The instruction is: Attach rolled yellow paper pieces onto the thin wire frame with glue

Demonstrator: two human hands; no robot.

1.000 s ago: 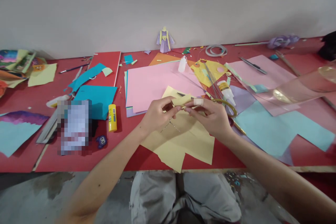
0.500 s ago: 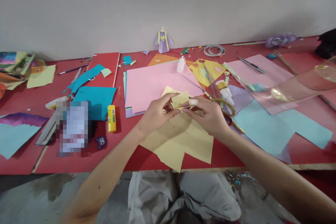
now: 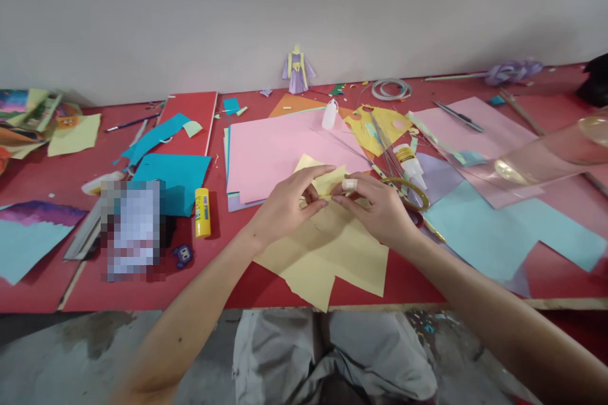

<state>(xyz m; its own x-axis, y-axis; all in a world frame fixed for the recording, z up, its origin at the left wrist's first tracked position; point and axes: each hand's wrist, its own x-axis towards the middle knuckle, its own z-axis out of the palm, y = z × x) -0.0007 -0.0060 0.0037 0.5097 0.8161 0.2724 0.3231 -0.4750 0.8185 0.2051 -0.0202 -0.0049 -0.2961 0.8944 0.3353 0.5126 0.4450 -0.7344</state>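
Observation:
Between my two hands is a small piece of pale yellow paper [image 3: 329, 181], pinched at its edges. My left hand [image 3: 291, 202] has its thumb and fingers closed on the left side of this piece. On the right side, my right hand [image 3: 373, 205] grips it, with a white wrap around one finger. The fingers partly hide the piece, so any fold cannot be made out. Beneath both hands lies a larger cut sheet of yellow paper [image 3: 327, 266]. Just beyond my right hand are the scissors [image 3: 414, 195], with yellow handles.
A stack of pink paper [image 3: 285, 149] lies behind my hands. To the left are a yellow glue stick [image 3: 202, 212] and teal paper [image 3: 173, 180]. A glue bottle [image 3: 408, 161] and light blue paper [image 3: 479, 228] lie right. A paper doll [image 3: 297, 73] leans against the wall.
My left fingers have stretched further over the small yellow piece, which now shows less flat between the hands. Both hands stay in nearly the same place; the view has shifted slightly.

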